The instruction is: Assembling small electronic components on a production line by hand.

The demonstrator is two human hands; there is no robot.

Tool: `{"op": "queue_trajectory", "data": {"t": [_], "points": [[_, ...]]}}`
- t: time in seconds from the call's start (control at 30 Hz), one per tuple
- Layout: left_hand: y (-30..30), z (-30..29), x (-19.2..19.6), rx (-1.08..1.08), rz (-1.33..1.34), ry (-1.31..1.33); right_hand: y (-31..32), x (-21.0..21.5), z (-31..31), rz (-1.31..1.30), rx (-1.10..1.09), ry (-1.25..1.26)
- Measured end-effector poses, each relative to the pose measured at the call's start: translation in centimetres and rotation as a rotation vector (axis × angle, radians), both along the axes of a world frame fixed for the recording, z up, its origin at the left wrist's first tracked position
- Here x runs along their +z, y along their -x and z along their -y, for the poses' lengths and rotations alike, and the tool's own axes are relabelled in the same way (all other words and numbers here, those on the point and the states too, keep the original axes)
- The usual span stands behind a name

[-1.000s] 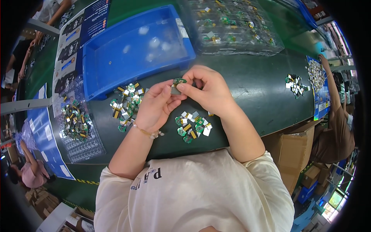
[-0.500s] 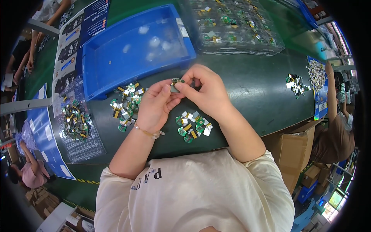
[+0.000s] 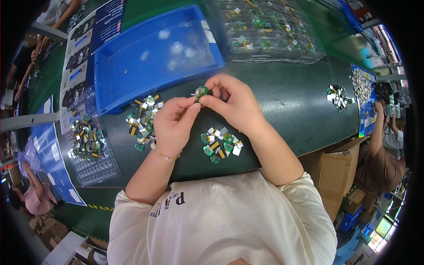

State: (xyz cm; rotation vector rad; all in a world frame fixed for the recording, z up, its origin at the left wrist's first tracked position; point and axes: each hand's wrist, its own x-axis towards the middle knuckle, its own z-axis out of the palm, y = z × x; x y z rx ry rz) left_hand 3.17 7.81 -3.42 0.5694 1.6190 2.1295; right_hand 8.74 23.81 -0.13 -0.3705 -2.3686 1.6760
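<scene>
A small green circuit board point(image 3: 202, 91) is pinched at the fingertips of both hands, over the table just in front of a blue bin. My left hand point(image 3: 172, 126) grips its lower left edge between thumb and forefinger. From the right, my right hand point(image 3: 236, 101) holds the same board, thumb at its lower side and the other fingers curled. Fingers cover part of the board. Close below the hands lies a pile of boards with silver and yellow parts point(image 3: 221, 143). Another such pile point(image 3: 143, 121) sits beside my left hand and is partly hidden by it.
The blue bin point(image 3: 154, 48) stands at the back. Clear trays of boards point(image 3: 269, 31) are stacked behind right. More boards point(image 3: 86, 139) lie on a clear tray at left. A small pile point(image 3: 339, 97) lies right, near a cardboard box point(image 3: 338, 176). Other people work at both sides.
The board has turned in my fingers, so its green face now shows above them. My left fingers have shifted to a pinch at its lower edge. The person at right has moved an arm.
</scene>
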Motion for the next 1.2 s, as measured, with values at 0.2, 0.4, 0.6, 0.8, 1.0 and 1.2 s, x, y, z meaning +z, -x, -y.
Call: {"op": "queue_trajectory", "data": {"t": [0.2,0.4,0.6,0.8,1.0,1.2], "points": [[-0.7,-0.5,1.4,-0.006,0.201,-0.048,-0.2,0.1,0.3,-0.184,-0.147,-0.035],[0.6,-0.1,0.5,-0.209,0.631,-0.380,-0.1,0.1,0.4,-0.527,-0.095,-0.545],[0.5,0.0,-0.1,-0.200,0.633,-0.397,0.2,-0.1,0.2,-0.518,-0.125,-0.611],[0.1,-0.2,0.3,-0.126,0.492,-0.269,0.0,-0.2,0.0,-0.458,-0.107,-0.579],[0.0,0.0,-0.5,-0.058,0.284,-0.143,0.1,-0.2,-0.2,-0.413,-0.056,-0.544],[0.1,-0.6,0.5,-0.093,0.482,-0.267,-0.2,0.0,0.5,-0.437,0.039,-0.578]]}}
